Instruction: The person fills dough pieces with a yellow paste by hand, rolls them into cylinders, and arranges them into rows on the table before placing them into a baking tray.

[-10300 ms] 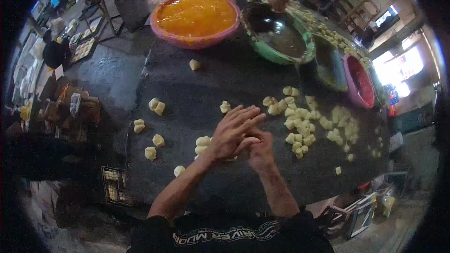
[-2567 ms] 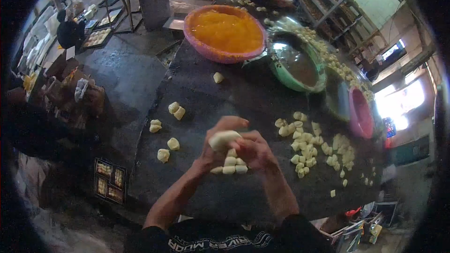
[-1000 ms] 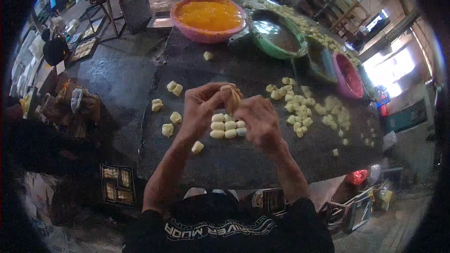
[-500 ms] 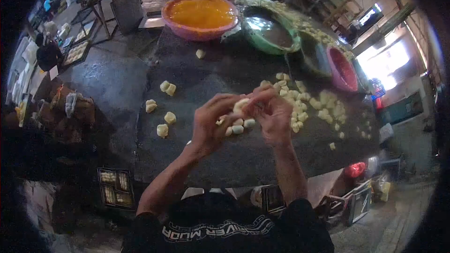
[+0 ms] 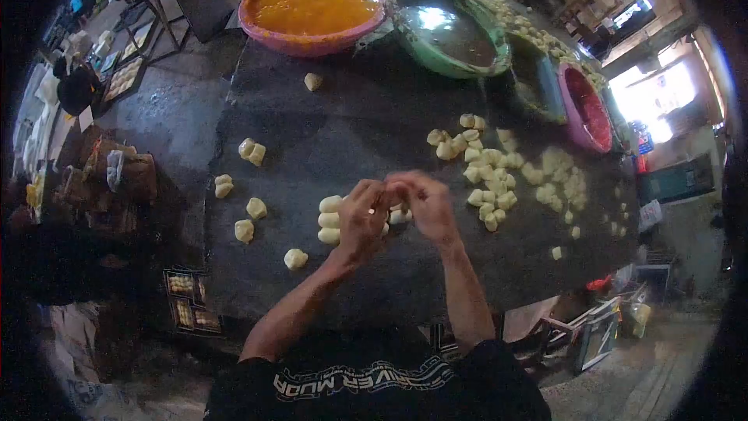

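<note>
On the dark table, my left hand [image 5: 365, 218] has its fingers bent and pressed together, close against my right hand. What sits between its fingertips is too hidden to name. My right hand [image 5: 427, 206] is also closed, its fingers curled towards the left one, its contents hidden. Beneath and beside both hands lie rows of smooth pale dough pieces [image 5: 329, 220], partly covered by the left hand. To the right spreads a heap of pale dough lumps [image 5: 491, 175]. Several paired lumps [image 5: 252, 151] lie apart on the left.
A pink basin of orange filling [image 5: 312, 45] stands at the table's far edge. Beside it are a green basin [image 5: 456, 70] and a pink basin with red contents [image 5: 586, 113]. Trays [image 5: 191, 300] lie low at the left. Wooden frames [image 5: 596, 341] stand at the lower right.
The view has shifted, so the table's things appear elsewhere. My hands are lower over the dough rows, and more of the rows shows at their left. The pale piece seen between my hands is now hidden.
</note>
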`<state>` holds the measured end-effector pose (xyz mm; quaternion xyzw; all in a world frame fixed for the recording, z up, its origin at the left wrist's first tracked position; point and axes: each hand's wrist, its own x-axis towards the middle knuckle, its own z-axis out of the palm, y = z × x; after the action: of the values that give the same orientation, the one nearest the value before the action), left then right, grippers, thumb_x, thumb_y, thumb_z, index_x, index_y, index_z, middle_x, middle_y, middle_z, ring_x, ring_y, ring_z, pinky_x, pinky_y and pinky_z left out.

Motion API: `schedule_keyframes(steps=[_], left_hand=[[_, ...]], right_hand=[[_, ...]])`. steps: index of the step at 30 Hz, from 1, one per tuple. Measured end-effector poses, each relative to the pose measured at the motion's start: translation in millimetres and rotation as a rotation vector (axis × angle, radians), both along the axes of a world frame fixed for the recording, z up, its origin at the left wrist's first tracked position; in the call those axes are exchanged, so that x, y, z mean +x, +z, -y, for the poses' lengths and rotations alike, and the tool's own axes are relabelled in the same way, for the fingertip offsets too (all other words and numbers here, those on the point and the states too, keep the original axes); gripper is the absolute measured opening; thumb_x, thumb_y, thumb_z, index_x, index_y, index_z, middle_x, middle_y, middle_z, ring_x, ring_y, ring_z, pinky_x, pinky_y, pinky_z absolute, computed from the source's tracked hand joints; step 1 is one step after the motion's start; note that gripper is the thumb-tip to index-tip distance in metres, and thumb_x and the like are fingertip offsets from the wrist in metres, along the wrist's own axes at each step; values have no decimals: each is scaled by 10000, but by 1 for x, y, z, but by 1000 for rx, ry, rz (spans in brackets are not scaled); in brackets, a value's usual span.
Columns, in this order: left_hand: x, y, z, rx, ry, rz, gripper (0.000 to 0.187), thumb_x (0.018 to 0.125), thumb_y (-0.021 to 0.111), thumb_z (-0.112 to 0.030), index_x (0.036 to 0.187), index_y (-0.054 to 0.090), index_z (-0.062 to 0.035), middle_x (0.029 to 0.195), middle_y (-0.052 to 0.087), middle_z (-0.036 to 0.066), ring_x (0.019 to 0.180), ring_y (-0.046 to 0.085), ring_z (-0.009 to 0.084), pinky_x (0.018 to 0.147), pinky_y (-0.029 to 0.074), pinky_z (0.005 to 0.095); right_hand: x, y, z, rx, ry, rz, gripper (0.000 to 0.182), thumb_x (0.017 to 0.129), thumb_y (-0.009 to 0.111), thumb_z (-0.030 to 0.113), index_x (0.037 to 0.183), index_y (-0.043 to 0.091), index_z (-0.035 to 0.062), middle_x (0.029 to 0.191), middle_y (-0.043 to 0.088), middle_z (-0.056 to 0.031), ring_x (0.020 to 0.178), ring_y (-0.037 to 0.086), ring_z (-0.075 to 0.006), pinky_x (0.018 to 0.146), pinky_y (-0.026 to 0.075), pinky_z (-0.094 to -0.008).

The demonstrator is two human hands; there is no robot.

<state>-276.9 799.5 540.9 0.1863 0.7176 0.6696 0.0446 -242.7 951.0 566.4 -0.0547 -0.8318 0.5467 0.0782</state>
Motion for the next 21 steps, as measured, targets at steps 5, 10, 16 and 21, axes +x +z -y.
schedule_keyframes(steps=[5, 10, 16, 21], left_hand=[[-13, -5, -24, 45, -40, 344, 153, 877, 578, 6, 998, 672, 2, 1024, 685, 141, 929, 674, 192, 806, 557, 313], [-28, -35, -24, 77, -86, 284, 163, 845, 634, -36, 999, 682, -15, 1080, 688, 128, 1062, 643, 242, 1012, 438, 388], [-24, -11, 58, -637, -263, -314, 632, 740, 791, -325, 1272, 543, -94, 1379, 487, 124, 1353, 387, 324, 1178, 226, 474], [-12, -30, 86, -890, -381, -360, 1240, 569, 832, -597, 1511, 184, -116, 1522, 274, 150, 1432, 221, 339, 1200, 161, 486]], right_hand=[[-4, -34, -20, -83, -108, 298, 288, 880, 628, 43, 1165, 654, 13, 1090, 689, -112, 968, 663, -164, 809, 536, -305], [-6, -58, -31, 73, -65, 116, 233, 858, 641, -2, 1089, 670, 6, 1094, 669, -153, 988, 672, -243, 858, 542, -339], [12, -26, -19, 418, -9, 262, 421, 867, 646, 82, 1278, 555, 89, 1333, 510, -148, 1076, 629, -307, 919, 540, -404], [23, -18, -4, 548, 178, 311, 749, 767, 780, 237, 1421, 421, 175, 1449, 340, -133, 1268, 466, -367, 1039, 456, -452]])
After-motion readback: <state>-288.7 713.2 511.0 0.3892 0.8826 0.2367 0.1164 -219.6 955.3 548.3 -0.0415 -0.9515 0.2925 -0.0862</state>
